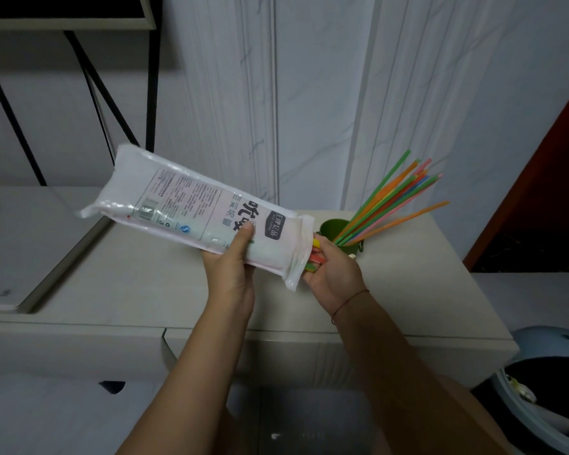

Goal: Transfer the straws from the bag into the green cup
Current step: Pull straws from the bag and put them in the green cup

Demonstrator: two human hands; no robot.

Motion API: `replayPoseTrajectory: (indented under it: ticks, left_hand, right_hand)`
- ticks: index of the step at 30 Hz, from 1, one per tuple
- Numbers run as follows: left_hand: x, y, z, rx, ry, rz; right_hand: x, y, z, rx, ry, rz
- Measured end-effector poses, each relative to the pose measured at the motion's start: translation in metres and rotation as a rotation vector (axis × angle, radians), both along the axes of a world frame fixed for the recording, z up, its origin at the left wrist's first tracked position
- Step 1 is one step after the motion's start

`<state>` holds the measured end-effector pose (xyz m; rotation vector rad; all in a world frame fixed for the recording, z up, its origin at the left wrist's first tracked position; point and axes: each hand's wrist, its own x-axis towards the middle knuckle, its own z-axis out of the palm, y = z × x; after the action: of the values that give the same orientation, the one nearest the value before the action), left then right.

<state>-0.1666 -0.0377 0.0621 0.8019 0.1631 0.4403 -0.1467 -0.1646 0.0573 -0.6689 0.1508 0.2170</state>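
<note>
Grips the bag (184, 198) mid-body with the left hand (234, 261), holds the straw ends (316, 257) poking from its open mouth with the right hand (335, 274) beside the green cup (329, 227) on the desk (408, 290), and risks scattering loose straws or toppling the top-heavy cup if yanked sideways

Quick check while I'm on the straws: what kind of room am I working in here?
Most likely a room in a home: marble-look wall panels, a pale low cabinet as the work surface, and a waste bin beside it.
</note>
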Motion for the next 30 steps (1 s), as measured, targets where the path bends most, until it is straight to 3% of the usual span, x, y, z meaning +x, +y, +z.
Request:
replayPoseTrajectory:
  ticks: [5, 14, 21, 28, 30]
  left_hand:
    - [0.002, 0.015, -0.012, -0.173, 0.120, -0.042]
    - [0.002, 0.021, -0.024, -0.396, 0.189, -0.107]
    - [0.004, 0.042, -0.028, -0.479, 0.213, -0.049]
    - [0.002, 0.026, -0.031, -0.508, 0.254, -0.071]
    - [0.001, 0.020, -0.032, -0.497, 0.261, -0.086]
  right_hand:
    - [0.001, -0.008, -0.005, -0.517, -0.130, -0.059]
    - [-0.001, -0.026, 0.000, -0.803, -0.324, -0.166]
    - [0.004, -0.068, 0.003, -0.760, -0.284, -0.039]
    - [0.000, -0.049, 0.001, -0.232, -0.164, 0.073]
    - [-0.003, -0.040, 0.001, -0.187, -0.157, 0.066]
